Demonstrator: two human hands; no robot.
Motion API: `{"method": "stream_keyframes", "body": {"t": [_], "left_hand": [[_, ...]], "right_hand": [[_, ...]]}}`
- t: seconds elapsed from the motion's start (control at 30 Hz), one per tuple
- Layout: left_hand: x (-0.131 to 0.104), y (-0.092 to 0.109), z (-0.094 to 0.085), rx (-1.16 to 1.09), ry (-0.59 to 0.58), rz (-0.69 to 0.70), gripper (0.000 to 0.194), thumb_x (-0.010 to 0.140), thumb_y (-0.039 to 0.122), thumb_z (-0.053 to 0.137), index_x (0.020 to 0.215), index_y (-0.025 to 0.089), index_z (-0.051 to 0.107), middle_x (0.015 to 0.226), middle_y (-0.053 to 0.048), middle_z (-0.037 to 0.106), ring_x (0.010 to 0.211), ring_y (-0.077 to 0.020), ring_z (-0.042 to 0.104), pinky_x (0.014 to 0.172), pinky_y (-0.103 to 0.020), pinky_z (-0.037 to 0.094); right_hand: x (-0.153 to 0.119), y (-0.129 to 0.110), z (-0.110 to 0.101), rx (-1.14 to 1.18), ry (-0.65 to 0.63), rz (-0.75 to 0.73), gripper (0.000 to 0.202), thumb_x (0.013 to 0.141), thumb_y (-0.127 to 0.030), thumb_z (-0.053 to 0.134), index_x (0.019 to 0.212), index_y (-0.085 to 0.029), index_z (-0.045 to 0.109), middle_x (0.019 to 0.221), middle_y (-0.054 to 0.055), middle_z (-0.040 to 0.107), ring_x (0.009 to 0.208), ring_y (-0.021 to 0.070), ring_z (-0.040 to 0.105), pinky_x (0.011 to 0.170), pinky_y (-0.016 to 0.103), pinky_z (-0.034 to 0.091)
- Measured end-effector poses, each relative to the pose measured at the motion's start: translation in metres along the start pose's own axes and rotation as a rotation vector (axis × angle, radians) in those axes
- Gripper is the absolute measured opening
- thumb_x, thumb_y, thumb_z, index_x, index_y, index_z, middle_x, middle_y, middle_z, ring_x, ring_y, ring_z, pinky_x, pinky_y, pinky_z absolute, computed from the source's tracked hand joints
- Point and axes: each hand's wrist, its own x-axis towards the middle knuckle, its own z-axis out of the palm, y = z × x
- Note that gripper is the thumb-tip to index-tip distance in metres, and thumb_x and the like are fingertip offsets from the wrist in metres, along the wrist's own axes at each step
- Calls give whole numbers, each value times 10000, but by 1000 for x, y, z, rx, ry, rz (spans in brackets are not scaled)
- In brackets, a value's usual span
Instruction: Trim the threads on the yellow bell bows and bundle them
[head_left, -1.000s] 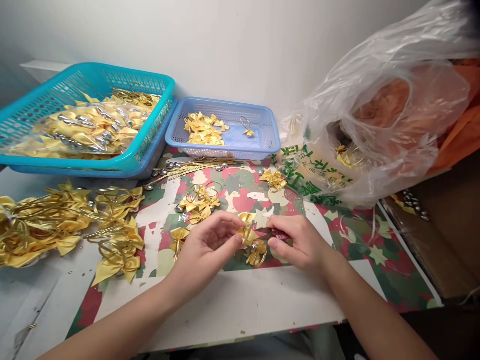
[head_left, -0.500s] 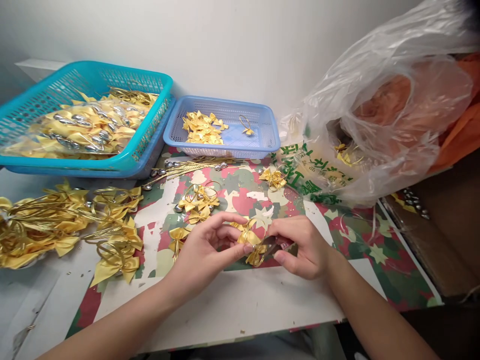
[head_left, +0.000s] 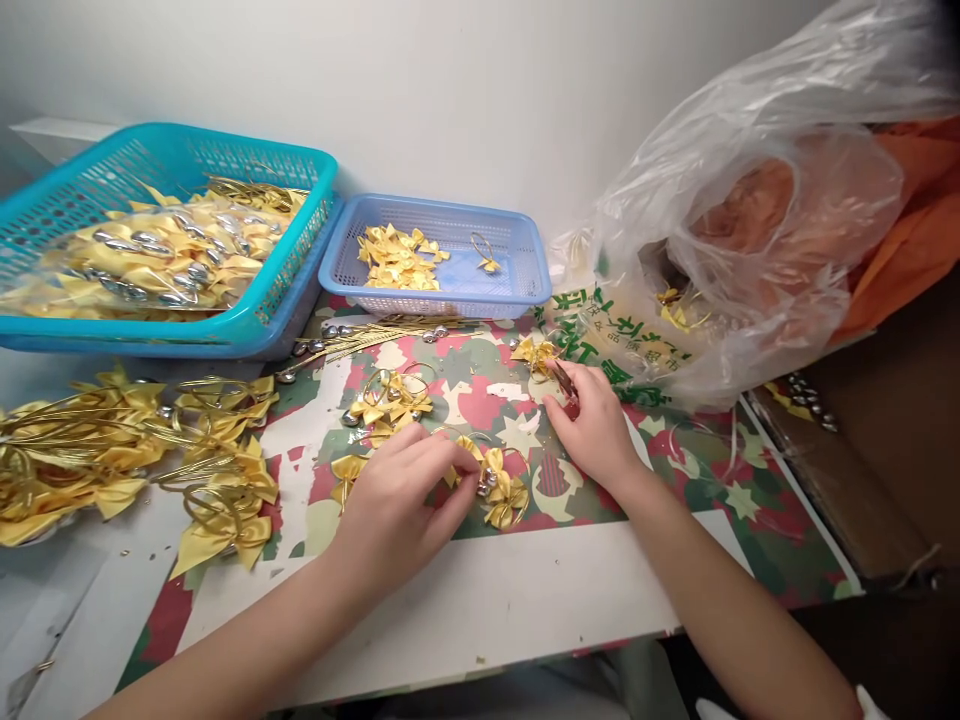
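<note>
My left hand (head_left: 401, 495) is over the table, back up, with thumb and index finger pinched together. Whatever lies between those fingertips is hidden. Right beside them rest yellow ribbon bows (head_left: 508, 497) with gold wire loops and silver beads. My right hand (head_left: 596, 425) is farther forward, closed around small snips (head_left: 562, 382) with dark blades. The tips of the snips point at a bow bundle (head_left: 534, 352) near the plastic bag. Another cluster of bows (head_left: 390, 395) with loops and beads lies beyond my left hand.
A turquoise basket (head_left: 247, 318) holds bagged bows, and a blue basket (head_left: 450, 302) holds loose ones. Gold wire stems (head_left: 360, 340) lie in front. More bows (head_left: 225, 500) are piled at left. A clear plastic bag (head_left: 750, 350) covers the right back.
My right hand has moved forward with the snips, away from the bow my left hand was holding. That bow now lies on the table, and my left hand has turned palm-down.
</note>
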Motion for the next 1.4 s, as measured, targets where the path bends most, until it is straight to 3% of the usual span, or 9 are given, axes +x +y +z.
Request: {"method": "stream_keyframes", "body": {"t": [0.17, 0.4, 0.6, 0.73, 0.93, 1.03, 1.17, 1.27, 1.4], "left_hand": [[1, 6, -4, -5, 109, 44, 156, 811, 60, 577, 774, 210, 558, 673, 24, 644, 647, -150, 503, 622, -276, 405], [-1, 7, 0, -44, 52, -4, 154, 825, 67, 553, 768, 210, 551, 670, 19, 616, 647, -152, 485, 622, -283, 387], [-1, 8, -2, -112, 64, -59, 143, 827, 71, 550, 784, 208, 555, 697, 19, 624, 669, -143, 501, 629, -274, 396], [-1, 11, -3, -146, 30, -91, 138, 846, 87, 526, 778, 204, 555, 680, 14, 611, 642, -139, 500, 593, -268, 397], [-3, 10, -1, -155, 11, -101, 131, 850, 96, 517, 795, 209, 555, 684, 9, 604, 618, -140, 503, 579, -271, 399], [-3, 10, -3, -176, 0, -56, 122, 838, 93, 533, 816, 211, 555, 703, 1, 615, 641, -149, 516, 600, -280, 404], [-2, 13, -5, -179, -25, 94, 118, 799, 98, 569, 828, 212, 565, 705, -9, 624, 637, -162, 507, 620, -300, 399], [-2, 13, -4, -133, -6, 110, 130, 792, 83, 573, 827, 208, 563, 699, -11, 619, 630, -165, 493, 610, -304, 381], [-3, 11, -2, -122, 9, 72, 138, 813, 70, 560, 836, 205, 542, 714, -13, 619, 665, -171, 514, 634, -310, 382]], "right_hand": [[3, 0, 3, -33, -82, 34, 60, 822, -208, 596, 871, -203, 561, 878, 78, 607, 900, 256, 552, 746, 354, 446], [6, -9, 11, -97, 30, 3, 293, 777, -223, 624, 649, -233, 362, 633, -8, 475, 661, 190, 480, 653, 313, 361], [6, -12, -6, 484, 368, -5, 352, 893, -257, 546, 647, -237, 295, 691, -10, 553, 720, 167, 596, 663, 301, 445], [6, -15, -10, 712, 295, 98, 367, 888, -291, 578, 645, -236, 309, 678, -18, 564, 698, 159, 623, 628, 299, 484], [1, -18, -7, 646, 361, 81, 397, 884, -283, 589, 639, -237, 281, 740, 1, 617, 820, 181, 660, 699, 317, 493], [1, -17, -9, 544, 270, 96, 377, 892, -279, 552, 645, -240, 269, 710, 1, 596, 794, 182, 644, 680, 313, 479], [2, -15, -21, 186, 150, 67, 357, 821, -229, 604, 633, -235, 301, 718, 21, 590, 817, 207, 591, 686, 320, 435], [-2, -16, -37, 225, 115, 18, 360, 789, -229, 653, 636, -226, 327, 806, 31, 620, 758, 174, 558, 661, 298, 417], [-9, -24, -50, 329, -585, -70, 293, 693, -198, 740, 652, -202, 449, 687, -31, 567, 590, 107, 477, 530, 231, 352]]}}
